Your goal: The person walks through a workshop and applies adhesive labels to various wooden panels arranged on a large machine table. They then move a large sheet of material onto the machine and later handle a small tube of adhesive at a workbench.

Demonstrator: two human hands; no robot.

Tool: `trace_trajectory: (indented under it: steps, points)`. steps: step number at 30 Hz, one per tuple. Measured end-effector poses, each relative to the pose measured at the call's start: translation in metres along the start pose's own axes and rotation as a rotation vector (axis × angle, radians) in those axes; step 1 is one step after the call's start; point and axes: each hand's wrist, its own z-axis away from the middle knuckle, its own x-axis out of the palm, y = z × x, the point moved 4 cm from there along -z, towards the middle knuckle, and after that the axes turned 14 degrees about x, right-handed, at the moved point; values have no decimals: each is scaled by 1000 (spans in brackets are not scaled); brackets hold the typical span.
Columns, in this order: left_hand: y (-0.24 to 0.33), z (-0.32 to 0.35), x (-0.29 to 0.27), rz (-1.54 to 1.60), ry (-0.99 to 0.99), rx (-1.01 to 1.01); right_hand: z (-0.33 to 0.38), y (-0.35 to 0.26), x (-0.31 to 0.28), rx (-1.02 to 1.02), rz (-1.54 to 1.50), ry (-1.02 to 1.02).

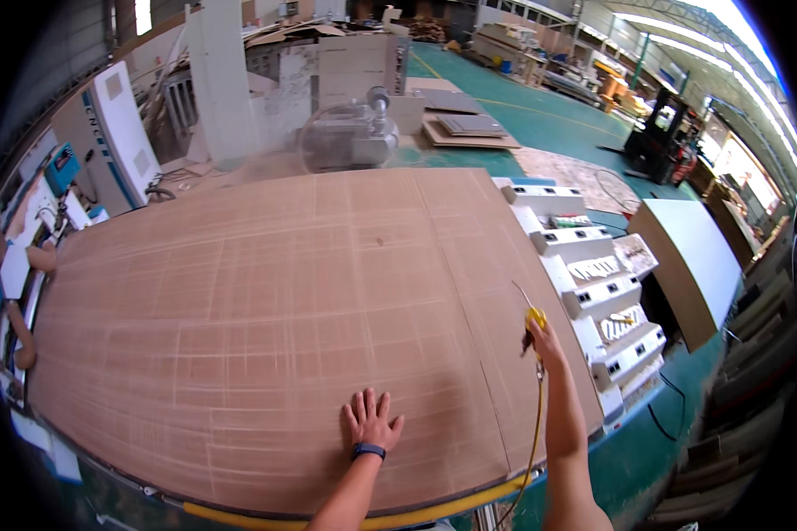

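Gripping what looks like a yellow air gun, the right hand hangs over the right part of the board in the head view, its fingers closed round the body; whether they press a trigger cannot be told. The thin nozzle points away from the person, and the hose drops from the gun past the near edge, just beside the forearm. The left hand lies on the board near that edge, palm down, fingers spread and holding nothing. Pale, dusty-looking streaks cross the surface, so a strong jet, judging by that, could throw grit up toward the face or over the white blocks along the right side. The hose could catch on the yellow strip and jerk the gun aside, and leaning hard on the left palm could make it slip on dust.
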Motion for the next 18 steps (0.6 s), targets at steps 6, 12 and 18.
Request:
trace_trajectory:
  steps: [6, 12, 18]
  points:
    - [11, -6, -7, -49, -46, 5, -108, -15, 54, 36, -27, 156]
    - [20, -7, -7, -45, -16, 9, -59, 76, -36, 170, 365, -34]
    - [13, 17, 6, -28, 113, -77, 154, 199, -149, 237, 34, -105]
